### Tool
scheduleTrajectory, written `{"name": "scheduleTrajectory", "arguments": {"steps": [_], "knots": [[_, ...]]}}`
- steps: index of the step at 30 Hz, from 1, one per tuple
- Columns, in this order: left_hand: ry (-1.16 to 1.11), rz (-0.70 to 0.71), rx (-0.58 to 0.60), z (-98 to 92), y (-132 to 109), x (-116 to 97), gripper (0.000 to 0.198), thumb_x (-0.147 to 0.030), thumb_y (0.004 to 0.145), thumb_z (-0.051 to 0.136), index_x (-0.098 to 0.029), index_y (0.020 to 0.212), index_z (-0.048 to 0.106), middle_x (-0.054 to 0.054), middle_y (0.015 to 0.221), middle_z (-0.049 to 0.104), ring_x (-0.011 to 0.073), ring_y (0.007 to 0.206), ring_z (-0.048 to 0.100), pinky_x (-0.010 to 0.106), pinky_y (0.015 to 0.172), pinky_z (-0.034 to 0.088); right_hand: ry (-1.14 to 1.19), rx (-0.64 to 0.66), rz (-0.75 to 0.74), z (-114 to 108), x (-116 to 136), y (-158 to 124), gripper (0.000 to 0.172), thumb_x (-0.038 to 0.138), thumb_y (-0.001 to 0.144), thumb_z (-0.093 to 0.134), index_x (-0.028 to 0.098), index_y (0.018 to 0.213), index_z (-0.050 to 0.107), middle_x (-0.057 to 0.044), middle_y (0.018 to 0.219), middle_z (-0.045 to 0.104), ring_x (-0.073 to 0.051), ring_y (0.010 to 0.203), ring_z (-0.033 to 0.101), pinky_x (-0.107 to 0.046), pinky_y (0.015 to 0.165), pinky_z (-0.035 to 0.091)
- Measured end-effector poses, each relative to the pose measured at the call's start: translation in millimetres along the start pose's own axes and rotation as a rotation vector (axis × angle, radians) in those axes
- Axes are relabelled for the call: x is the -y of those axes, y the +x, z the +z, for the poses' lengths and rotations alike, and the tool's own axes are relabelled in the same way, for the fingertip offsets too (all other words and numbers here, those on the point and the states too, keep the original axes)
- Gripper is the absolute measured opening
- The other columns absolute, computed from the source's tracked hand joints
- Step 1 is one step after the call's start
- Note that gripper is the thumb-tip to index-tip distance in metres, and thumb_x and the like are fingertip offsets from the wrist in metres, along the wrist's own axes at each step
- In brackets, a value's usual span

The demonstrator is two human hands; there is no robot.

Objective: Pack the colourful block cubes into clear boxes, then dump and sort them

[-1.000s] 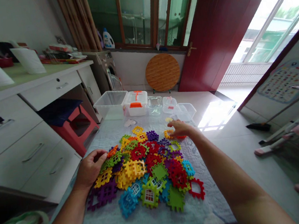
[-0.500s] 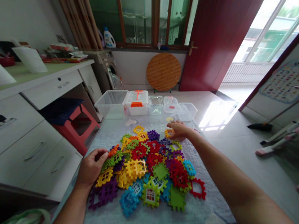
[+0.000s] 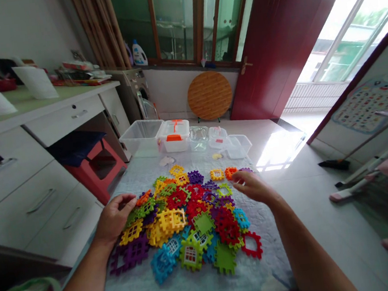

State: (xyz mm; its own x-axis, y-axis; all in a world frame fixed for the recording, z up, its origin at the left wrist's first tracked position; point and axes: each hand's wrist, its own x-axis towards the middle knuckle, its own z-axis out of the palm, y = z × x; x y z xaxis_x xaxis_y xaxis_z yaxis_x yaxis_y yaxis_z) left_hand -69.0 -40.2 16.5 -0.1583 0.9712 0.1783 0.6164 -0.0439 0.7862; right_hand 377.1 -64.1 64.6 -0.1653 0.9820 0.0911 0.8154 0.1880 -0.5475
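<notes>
A heap of colourful notched plastic pieces, among them a yellow window piece (image 3: pixel 171 219), a flat green piece (image 3: pixel 225 258) and a red frame (image 3: pixel 252 245), lies on the cloth-covered table (image 3: pixel 197 289). At the heap's left edge, my left hand (image 3: pixel 113 217) has curved fingers beside an orange piece (image 3: pixel 144 198); whether it grips anything is unclear. My right hand (image 3: pixel 254 186), fingers apart and holding nothing, hovers at the right just below another orange piece (image 3: pixel 231 173). Left of that piece lies a yellow window piece (image 3: pixel 217 174).
Along the table's far edge stand a large clear bin (image 3: pixel 142 135), a lidded box with orange latches (image 3: pixel 176 136) and smaller clear containers (image 3: pixel 217 137). A red stool (image 3: pixel 101 171) is under the desk at left. A red door (image 3: pixel 279 36) stands at back right.
My right hand has drawn back toward me and to the right, uncovering the orange piece and a purple one. My left hand stays by the heap. The view has shifted slightly.
</notes>
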Motion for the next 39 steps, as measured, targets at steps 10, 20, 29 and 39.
{"name": "scheduleTrajectory", "arguments": {"steps": [10,20,29,39], "knots": [[0.324,0.474,0.179,40.0,38.8,-91.1,0.032,-0.04,0.083,0.052,-0.02,0.104,0.067,0.01,0.118,0.062,0.0279,0.113,0.058,0.041,0.104,0.042,-0.013,-0.041,0.029,54.8,3.1,-2.6,0.036,0.02,0.08,0.052,0.017,0.115,0.059,-0.009,0.099,0.065,-0.02,0.084,0.061,-0.034,0.082,0.048],[0.678,0.386,0.673,132.1,87.2,-135.1,0.058,-0.054,0.069,0.07,-0.026,0.119,0.063,0.009,0.138,0.052,0.0356,0.131,0.042,0.05,0.104,0.038,0.153,-0.037,0.004,53.5,-7.1,-6.5,0.019,0.02,0.076,0.054,0.017,0.09,0.066,-0.001,0.072,0.058,-0.016,0.068,0.054,-0.028,0.066,0.042],[0.735,0.38,0.772,124.9,80.5,-132.0,0.043,-0.046,0.066,0.072,-0.027,0.104,0.07,0.003,0.13,0.055,0.0292,0.124,0.047,0.038,0.104,0.04,0.072,-0.049,-0.073,53.6,-3.4,-5.5,0.014,0.017,0.077,0.055,0.017,0.085,0.066,-0.002,0.075,0.059,-0.015,0.069,0.055,-0.027,0.065,0.04],[0.771,0.419,0.766,124.2,65.4,-144.7,0.04,-0.033,0.067,0.068,-0.023,0.106,0.068,0.005,0.121,0.065,0.0329,0.119,0.053,0.047,0.105,0.037,0.073,-0.127,-0.062,61.5,-7.2,-2.0,0.015,0.017,0.078,0.054,0.018,0.086,0.066,-0.001,0.076,0.059,-0.014,0.066,0.054,-0.028,0.065,0.042]]}}
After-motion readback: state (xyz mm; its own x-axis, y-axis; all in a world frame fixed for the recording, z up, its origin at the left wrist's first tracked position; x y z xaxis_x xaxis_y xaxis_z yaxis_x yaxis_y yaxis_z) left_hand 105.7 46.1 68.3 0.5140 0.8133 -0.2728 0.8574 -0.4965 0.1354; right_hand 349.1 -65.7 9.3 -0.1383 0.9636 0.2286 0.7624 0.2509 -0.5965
